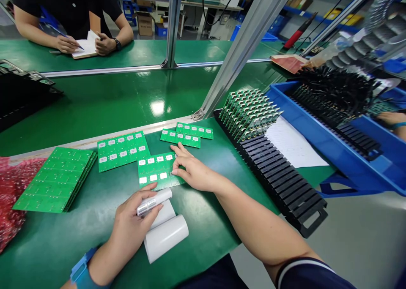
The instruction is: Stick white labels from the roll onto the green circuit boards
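Green circuit board [158, 168] on surface [209, 221] is touched by right hand [192, 169], fingers slightly parted, grip unclear; label roll [155, 201] is clasped by curled left hand [131, 221]. Labelling seemingly in hand; careful alignment needed.

Left hand [135, 215] grips rolled end of glossy white label strip [166, 238]. Right hand [194, 170] touches green rectangular circuit board [155, 167] bearing white labels [163, 175], on green table [95, 230]. At left, stack of green circuit panels [55, 179] against red bubble wrap [11, 213]; at right, black slotted plastic rack [279, 173] holding upright green boards [249, 113].
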{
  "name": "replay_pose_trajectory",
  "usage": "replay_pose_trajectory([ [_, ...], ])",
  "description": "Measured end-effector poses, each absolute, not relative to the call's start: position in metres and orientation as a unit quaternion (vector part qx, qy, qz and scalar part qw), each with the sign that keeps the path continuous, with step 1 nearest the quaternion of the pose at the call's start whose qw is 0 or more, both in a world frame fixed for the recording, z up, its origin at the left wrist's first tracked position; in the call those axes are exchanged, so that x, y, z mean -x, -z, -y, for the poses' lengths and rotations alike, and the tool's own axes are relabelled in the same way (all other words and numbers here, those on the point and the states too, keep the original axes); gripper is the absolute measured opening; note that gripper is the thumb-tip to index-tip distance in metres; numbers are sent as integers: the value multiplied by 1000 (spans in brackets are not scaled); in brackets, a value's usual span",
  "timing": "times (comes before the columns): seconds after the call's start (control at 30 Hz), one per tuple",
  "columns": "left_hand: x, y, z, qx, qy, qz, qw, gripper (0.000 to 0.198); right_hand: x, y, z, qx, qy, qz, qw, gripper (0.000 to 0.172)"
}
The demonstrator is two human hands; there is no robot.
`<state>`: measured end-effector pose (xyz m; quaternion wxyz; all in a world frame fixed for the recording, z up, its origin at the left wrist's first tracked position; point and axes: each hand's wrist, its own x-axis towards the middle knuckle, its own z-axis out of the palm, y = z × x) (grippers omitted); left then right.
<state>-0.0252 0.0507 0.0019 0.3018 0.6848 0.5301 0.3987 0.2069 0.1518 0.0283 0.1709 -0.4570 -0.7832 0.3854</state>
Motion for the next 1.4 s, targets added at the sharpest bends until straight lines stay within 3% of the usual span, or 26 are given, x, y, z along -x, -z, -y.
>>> replay_pose_trajectory([
  [0.47,24,-2,-51,-675,-397,-537,313,11,-205,-18,-152,456,-343,802,174,9],
  [0.77,25,-1,-50,-666,-393,-540,332,11,-202,-14,-145,457,-286,813,220,13],
  [1.0,24,-5,-52,-659,-398,-540,340,11,-205,-14,-159,511,-280,767,268,58],
  [1.4,26,-2,-55,-675,-382,-556,299,18,-208,-9,-168,448,-277,800,289,45],
])
